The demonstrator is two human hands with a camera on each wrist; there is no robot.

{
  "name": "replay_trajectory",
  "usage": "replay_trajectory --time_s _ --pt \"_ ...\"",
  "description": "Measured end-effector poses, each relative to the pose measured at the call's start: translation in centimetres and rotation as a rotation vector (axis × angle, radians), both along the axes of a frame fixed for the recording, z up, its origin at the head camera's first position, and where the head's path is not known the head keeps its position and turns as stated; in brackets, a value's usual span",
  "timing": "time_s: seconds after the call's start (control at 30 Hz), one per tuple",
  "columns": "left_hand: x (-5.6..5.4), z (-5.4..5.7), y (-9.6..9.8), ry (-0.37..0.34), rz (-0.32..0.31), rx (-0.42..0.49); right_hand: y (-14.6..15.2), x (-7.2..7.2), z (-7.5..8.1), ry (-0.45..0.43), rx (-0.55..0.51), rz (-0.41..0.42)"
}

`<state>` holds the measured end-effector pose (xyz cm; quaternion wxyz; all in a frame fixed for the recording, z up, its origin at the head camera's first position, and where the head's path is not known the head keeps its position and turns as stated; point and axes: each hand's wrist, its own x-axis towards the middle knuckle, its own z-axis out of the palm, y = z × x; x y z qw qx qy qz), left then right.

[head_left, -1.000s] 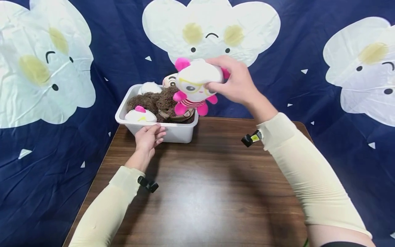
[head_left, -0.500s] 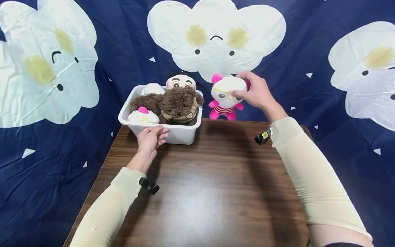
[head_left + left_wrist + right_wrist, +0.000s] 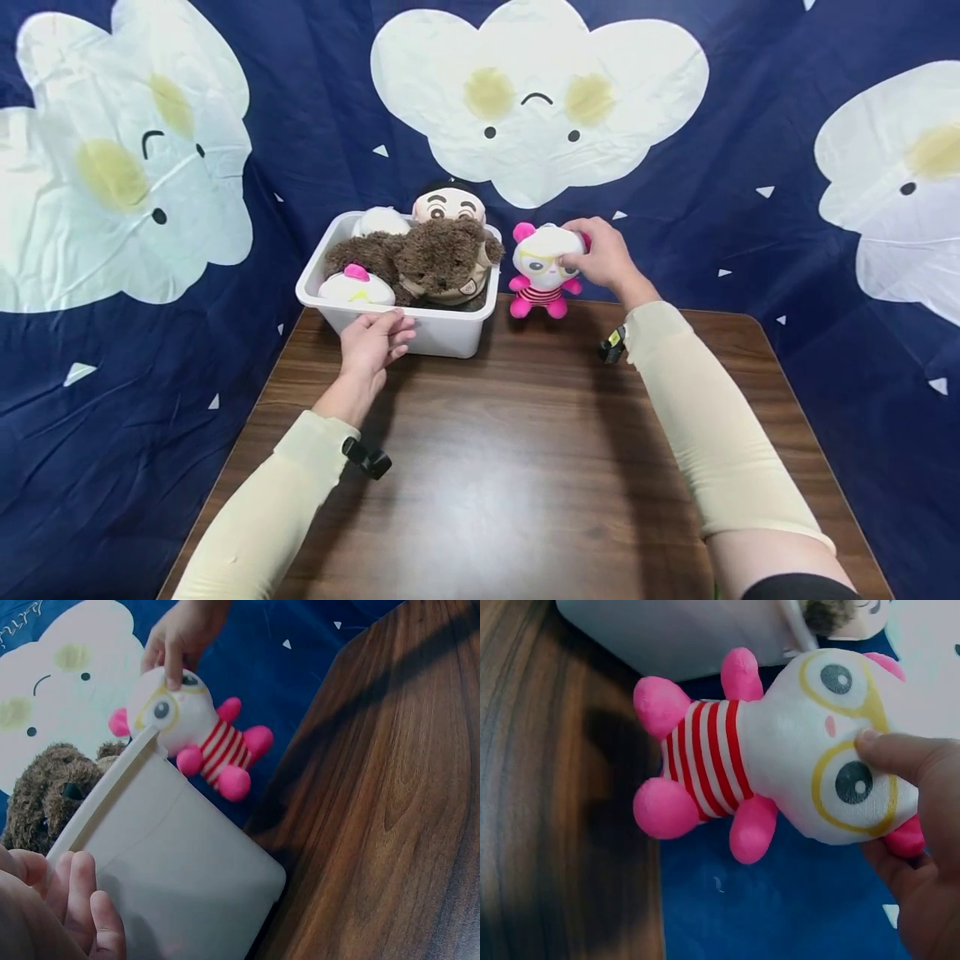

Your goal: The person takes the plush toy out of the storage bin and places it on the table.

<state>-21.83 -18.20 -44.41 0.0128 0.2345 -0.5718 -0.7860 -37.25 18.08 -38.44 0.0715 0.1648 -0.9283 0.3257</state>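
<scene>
My right hand (image 3: 606,254) holds a pink and white plush panda (image 3: 542,271) by its head, thumb on the face and fingers behind. The panda has yellow glasses and a red-striped body; it hangs upright just right of the bin, close above the table's back edge. My left hand (image 3: 371,342) grips the front rim of a white plastic bin (image 3: 442,329), thumb over the rim. Inside the bin lie a brown plush bear (image 3: 442,258), a white plush with a pink ear (image 3: 356,286), a white rounded thing (image 3: 381,221) and a doll with black hair (image 3: 450,202).
The brown wooden table (image 3: 480,467) runs from the bin toward me. A dark blue cloth (image 3: 315,150) with white clouds hangs behind the table and along both sides.
My right hand has carried the panda from over the bin to its right, then lowered it toward the table. The left hand has stayed on the bin rim.
</scene>
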Motion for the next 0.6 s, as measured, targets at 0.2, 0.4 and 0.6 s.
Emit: replay_trajectory --time_s 0.2,0.4,0.6 --pt "0.0 -0.1 -0.1 -0.002 -0.011 -0.004 -0.8 -0.9 -2.1 -0.034 0.027 -0.022" --pt "0.0 -0.1 -0.1 0.001 -0.001 -0.017 -1.6 -1.5 -3.2 -0.049 0.084 -0.047" --pt "-0.1 -0.3 -0.1 0.01 0.002 -0.019 -1.9 -1.8 -4.1 -0.084 0.099 -0.126"
